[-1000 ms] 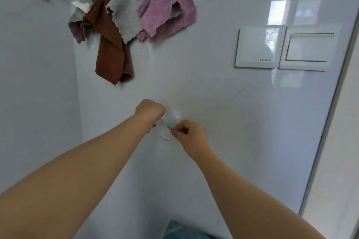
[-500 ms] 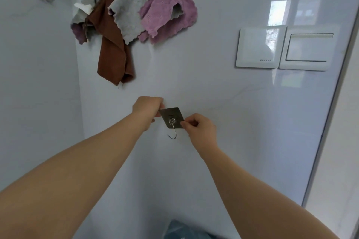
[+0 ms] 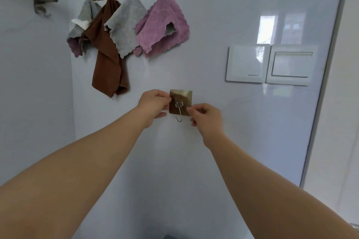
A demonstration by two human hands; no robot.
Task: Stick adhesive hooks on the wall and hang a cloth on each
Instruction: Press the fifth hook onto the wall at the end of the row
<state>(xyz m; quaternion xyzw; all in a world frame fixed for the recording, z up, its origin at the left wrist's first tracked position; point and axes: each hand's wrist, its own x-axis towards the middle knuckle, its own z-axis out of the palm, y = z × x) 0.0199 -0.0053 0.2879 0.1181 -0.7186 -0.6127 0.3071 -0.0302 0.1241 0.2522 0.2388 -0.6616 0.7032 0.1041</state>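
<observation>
Both hands pinch one adhesive hook (image 3: 180, 103) before the white wall (image 3: 213, 15): left hand (image 3: 154, 105) at its left edge, right hand (image 3: 206, 115) at its lower right corner.

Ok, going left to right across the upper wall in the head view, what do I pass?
Metal rail bracket → grey-and-purple cloth → brown cloth → plain grey cloth → pink cloth → blank switch plate → rocker switch.
</observation>
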